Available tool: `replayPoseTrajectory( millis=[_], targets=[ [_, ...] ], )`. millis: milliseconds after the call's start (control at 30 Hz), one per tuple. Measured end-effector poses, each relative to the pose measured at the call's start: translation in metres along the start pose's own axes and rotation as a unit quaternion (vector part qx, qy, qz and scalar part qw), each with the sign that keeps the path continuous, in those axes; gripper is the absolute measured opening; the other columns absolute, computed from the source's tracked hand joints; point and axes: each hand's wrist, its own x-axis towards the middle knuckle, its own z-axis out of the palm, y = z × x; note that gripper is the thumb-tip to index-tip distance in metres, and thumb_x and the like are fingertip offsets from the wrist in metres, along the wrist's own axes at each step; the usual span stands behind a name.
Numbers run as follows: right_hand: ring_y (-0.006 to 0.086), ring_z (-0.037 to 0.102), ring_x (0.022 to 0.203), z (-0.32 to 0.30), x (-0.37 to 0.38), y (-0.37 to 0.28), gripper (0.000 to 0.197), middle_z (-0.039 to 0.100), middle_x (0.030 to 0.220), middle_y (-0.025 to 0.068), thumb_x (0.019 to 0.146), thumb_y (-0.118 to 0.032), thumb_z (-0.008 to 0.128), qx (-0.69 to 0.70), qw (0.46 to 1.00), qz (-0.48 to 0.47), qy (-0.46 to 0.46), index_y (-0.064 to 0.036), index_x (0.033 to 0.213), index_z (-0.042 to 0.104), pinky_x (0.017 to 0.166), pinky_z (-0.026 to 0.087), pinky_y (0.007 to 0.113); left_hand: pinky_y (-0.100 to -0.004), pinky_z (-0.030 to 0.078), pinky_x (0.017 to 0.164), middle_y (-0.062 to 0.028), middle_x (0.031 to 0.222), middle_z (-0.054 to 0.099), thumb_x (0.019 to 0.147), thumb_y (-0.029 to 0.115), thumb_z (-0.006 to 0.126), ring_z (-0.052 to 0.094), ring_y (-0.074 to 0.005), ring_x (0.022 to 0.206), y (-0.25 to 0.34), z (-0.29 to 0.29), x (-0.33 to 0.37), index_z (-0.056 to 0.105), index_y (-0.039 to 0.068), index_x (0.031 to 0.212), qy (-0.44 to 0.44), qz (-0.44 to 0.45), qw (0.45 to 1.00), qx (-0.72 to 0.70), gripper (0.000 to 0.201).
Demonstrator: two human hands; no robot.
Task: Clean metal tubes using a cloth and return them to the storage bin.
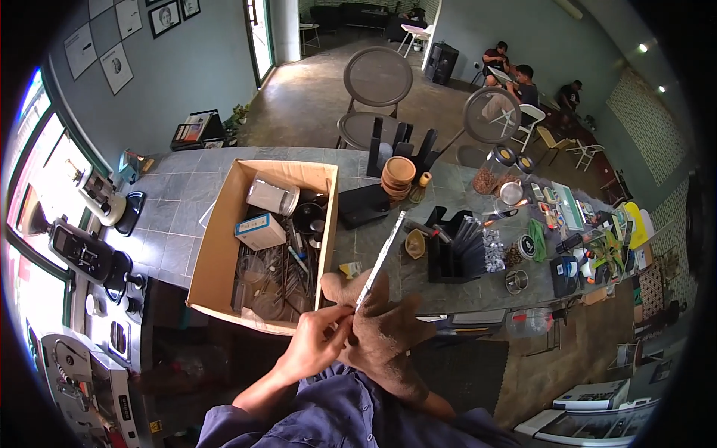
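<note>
On the grey tiled counter's (168,198) near side, mid-frame, the left hand (317,341) pinches a slender silver stick (381,261) low down, brown cloth (388,328) behind hiding the right hand, grip untellable: firm, snug support should steady it.

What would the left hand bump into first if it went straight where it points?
The left hand would probably meet the brown cloth first; it's right in front, maybe already touching.
</note>
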Motion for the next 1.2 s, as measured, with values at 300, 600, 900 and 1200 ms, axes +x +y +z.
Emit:
replayPoseTrajectory(
  millis=[300, 600, 900, 1200],
  targets=[
    [0.0234, 0.064, 0.068, -0.029, -0.006, 0.039, 0.022, 0.058, 0.085, 0.0047, 0.09, -0.024, 0.069, 0.126, 0.988, 0.025, -0.086, -0.0141, 0.106, 0.057, 0.054, 0.051, 0.043, -0.0318, 0.055, 0.066, -0.015, 0.081, 0.074, 0.098, 0.001, 0.068, 0.071, -0.0173, 0.071, -0.008, 0.042, 0.011, 0.075, -0.007, 0.102, -0.011, 0.096, 0.992, 0.075, 0.011],
    [0.0218, 0.065, 0.067, -0.091, 0.023, 0.079, 0.024, 0.06, 0.08, -0.0023, 0.079, -0.029, 0.08, -0.012, 0.996, -0.012, -0.085, -0.0215, 0.089, 0.06, 0.055, 0.049, 0.043, -0.0286, 0.054, 0.06, -0.0106, 0.076, 0.074, 0.1, 0.004, 0.069, 0.07, -0.0138, 0.065, -0.005, 0.048, 0.006, 0.078, -0.004, 0.1, -0.081, 0.102, 0.99, 0.05, 0.013],
    [0.0222, 0.07, 0.067, -0.119, 0.063, 0.127, 0.021, 0.069, 0.077, 0.0023, 0.069, -0.027, 0.083, 0.046, 0.995, -0.024, -0.079, -0.0161, 0.081, 0.069, 0.055, 0.051, 0.041, -0.027, 0.052, 0.056, -0.0075, 0.078, 0.075, 0.1, 0.007, 0.07, 0.067, -0.0102, 0.063, -0.003, 0.04, -0.004, 0.078, -0.002, 0.103, -0.102, 0.063, 0.993, 0.02, 0.013],
    [0.028, 0.065, 0.055, -0.183, 0.072, 0.104, 0.021, 0.068, 0.07, 0.0062, 0.07, -0.024, 0.077, 0.083, 0.951, 0.256, -0.154, -0.0064, 0.074, 0.066, 0.048, 0.048, 0.043, -0.0252, 0.058, 0.062, -0.0076, 0.08, 0.073, 0.108, 0.012, 0.062, 0.069, -0.0108, 0.069, -0.025, 0.047, 0.0, 0.076, -0.006, 0.106, -0.054, -0.022, 0.991, -0.122, 0.023]
  ],
)
